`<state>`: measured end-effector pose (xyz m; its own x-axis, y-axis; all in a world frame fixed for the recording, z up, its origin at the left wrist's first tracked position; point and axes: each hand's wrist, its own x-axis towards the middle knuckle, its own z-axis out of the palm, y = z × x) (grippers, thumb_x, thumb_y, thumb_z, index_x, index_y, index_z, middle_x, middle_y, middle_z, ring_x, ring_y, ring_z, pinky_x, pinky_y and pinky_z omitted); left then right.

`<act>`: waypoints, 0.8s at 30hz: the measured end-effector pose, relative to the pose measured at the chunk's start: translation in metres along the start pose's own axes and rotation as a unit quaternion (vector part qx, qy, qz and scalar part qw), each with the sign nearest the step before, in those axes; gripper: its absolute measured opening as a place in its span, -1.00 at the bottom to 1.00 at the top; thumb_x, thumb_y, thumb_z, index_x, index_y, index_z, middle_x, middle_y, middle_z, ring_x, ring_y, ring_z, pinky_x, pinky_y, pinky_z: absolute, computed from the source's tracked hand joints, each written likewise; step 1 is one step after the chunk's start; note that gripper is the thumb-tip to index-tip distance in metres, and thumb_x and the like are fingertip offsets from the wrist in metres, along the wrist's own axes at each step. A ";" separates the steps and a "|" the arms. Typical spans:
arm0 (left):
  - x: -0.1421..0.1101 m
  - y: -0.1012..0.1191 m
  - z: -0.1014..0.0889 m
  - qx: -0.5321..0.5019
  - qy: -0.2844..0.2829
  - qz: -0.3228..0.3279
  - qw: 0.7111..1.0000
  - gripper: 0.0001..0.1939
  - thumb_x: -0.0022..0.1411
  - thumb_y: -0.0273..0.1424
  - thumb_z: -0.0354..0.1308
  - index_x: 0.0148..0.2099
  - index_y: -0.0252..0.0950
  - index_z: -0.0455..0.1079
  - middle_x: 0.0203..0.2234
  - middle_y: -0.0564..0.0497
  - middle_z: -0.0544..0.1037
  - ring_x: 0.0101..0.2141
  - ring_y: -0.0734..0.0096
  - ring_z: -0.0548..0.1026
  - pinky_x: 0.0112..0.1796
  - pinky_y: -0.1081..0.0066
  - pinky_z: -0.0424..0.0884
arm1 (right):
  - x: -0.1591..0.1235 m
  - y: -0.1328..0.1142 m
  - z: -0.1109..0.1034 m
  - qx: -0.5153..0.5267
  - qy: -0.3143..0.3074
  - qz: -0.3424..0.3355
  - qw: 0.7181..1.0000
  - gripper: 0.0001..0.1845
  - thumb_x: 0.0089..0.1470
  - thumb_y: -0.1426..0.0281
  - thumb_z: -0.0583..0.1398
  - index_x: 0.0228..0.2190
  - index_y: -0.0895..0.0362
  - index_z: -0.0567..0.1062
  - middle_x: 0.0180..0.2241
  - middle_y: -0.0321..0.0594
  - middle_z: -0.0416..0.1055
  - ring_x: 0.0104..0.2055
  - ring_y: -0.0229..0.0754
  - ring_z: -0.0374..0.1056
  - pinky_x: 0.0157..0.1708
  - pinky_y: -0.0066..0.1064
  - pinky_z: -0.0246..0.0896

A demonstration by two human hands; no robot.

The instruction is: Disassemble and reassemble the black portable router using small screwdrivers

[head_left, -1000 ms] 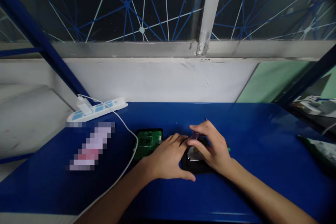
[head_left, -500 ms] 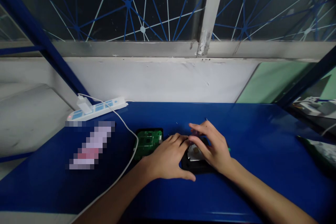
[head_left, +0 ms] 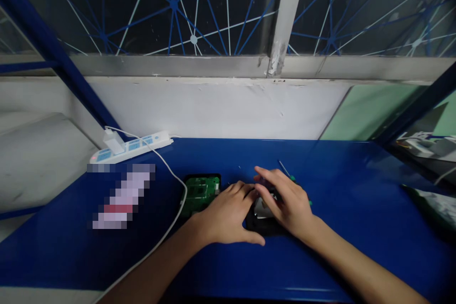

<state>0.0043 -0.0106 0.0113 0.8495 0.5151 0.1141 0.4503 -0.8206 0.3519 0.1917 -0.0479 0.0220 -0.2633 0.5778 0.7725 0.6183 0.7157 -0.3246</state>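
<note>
Table point(head_left: 228, 268), blue, below patterned window point(head_left: 160, 14)

The only view comes from the person's own head, looking forward and steeply down onto the counter point(head_left: 228, 266). The forearms point(head_left: 171, 254) rise from the bottom edge, so the left hand point(head_left: 231, 213) and right hand point(head_left: 290, 199) appear from behind, near and below centre. The wide frame reaches past the far wall point(head_left: 221, 109) to the window point(head_left: 231, 9), with blue posts point(head_left: 81, 86) slanting at both sides.
</note>
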 end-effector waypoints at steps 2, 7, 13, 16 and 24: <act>0.000 0.001 0.000 -0.001 -0.007 -0.005 1.000 -0.06 -0.05 0.11 0.40 0.24 -0.31 0.24 0.14 -0.25 0.40 0.10 -0.19 0.36 0.13 -0.05 0.29 | -0.001 -0.003 0.003 -0.042 0.002 0.002 0.999 -0.43 0.26 0.49 0.18 0.25 0.05 0.22 -0.21 -0.14 0.49 -0.25 -0.21 0.49 -0.28 -0.41 0.50; 0.001 0.001 -0.001 -0.008 -0.011 -0.005 1.000 -0.04 -0.04 0.11 0.40 0.25 -0.32 0.23 0.15 -0.28 0.39 0.12 -0.20 0.35 0.14 -0.05 0.29 | -0.001 -0.009 0.011 -0.137 0.015 0.010 0.990 -0.42 0.27 0.44 0.17 0.27 0.07 0.18 -0.29 -0.16 0.47 -0.34 -0.19 0.50 -0.35 -0.39 0.50; 0.000 0.001 -0.002 -0.010 -0.008 -0.011 1.000 -0.11 -0.05 0.11 0.40 0.19 -0.30 0.31 0.10 -0.24 0.43 0.09 -0.12 0.38 0.15 -0.01 0.29 | 0.000 -0.002 0.002 -0.018 -0.010 -0.022 1.000 -0.34 0.28 0.49 0.12 0.34 0.05 0.07 -0.13 -0.08 0.49 -0.17 -0.16 0.50 -0.22 -0.34 0.51; -0.001 -0.001 -0.001 0.001 -0.003 -0.004 1.000 -0.02 -0.02 0.19 0.33 0.28 -0.31 0.22 0.14 -0.23 0.40 0.13 -0.10 0.34 0.17 0.00 0.25 | -0.002 0.012 -0.005 0.023 0.028 0.048 0.998 -0.37 0.28 0.51 0.11 0.31 -0.03 0.14 -0.12 -0.16 0.51 -0.19 -0.20 0.49 -0.13 -0.27 0.48; -0.003 -0.001 -0.002 0.011 -0.028 -0.017 0.999 -0.01 0.02 0.23 0.27 0.30 -0.31 0.22 0.27 -0.22 0.28 0.23 -0.12 0.23 0.20 0.01 0.20 | 0.005 0.053 -0.023 -0.038 0.164 0.227 0.959 -0.61 0.23 0.28 0.20 0.06 0.10 0.43 -0.26 -0.20 0.51 -0.34 -0.21 0.47 -0.35 -0.35 0.43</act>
<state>0.0011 -0.0110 0.0127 0.8473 0.5286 0.0507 0.4843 -0.8083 0.3349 0.2400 -0.0160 0.0217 0.2851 0.6600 0.6950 0.6696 0.3817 -0.6371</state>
